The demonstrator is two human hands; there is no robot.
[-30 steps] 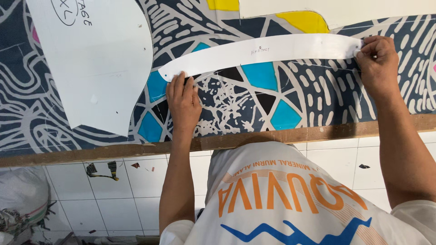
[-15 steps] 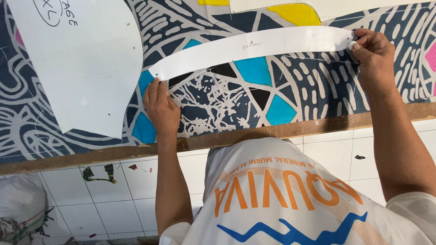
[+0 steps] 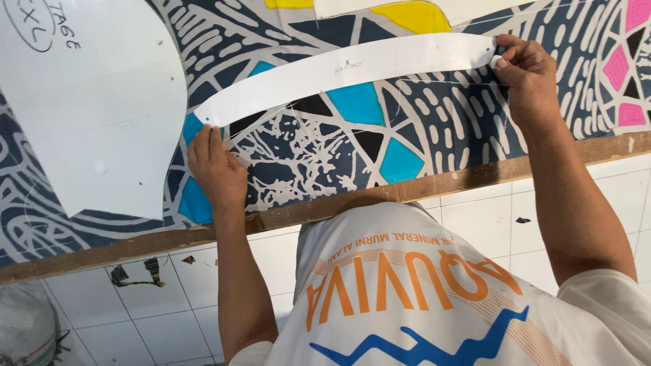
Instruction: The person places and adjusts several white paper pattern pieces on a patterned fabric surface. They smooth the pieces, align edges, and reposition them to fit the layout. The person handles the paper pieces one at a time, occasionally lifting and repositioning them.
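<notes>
Paper pattern strip (image 3: 352, 71), long, white, curved like a shallow arc, lies flat on the printed fabric (image 3: 420, 122) across the worktop (image 3: 434, 186). Its left end sits just above my left hand, its right end under my right fingertips. Small handwriting near its middle, too small to matter.

My left hand (image 3: 215, 171) is flat on the fabric, fingers together and pointing up at the strip's left tip, touching or nearly touching it; not clamped on anything, just pressing down. My right hand (image 3: 529, 74) pinches the strip's right end, thumb and fingers closed on the paper edge.

Fabric is dark navy with white line work, plus turquoise, yellow and pink patches. It covers the worktop up to the wooden front edge, which runs slanted across the view.

Bigger white paper pattern piece (image 3: 88, 108) lies on the fabric at upper left, well apart from the strip's left end, with handwriting in its top corner. Another pale paper edge shows at the top, partly cut off.

Below the wooden edge: white tiled floor (image 3: 203, 298) with a few dark scraps. My white shirt (image 3: 420, 305) with orange and blue print fills the bottom.
</notes>
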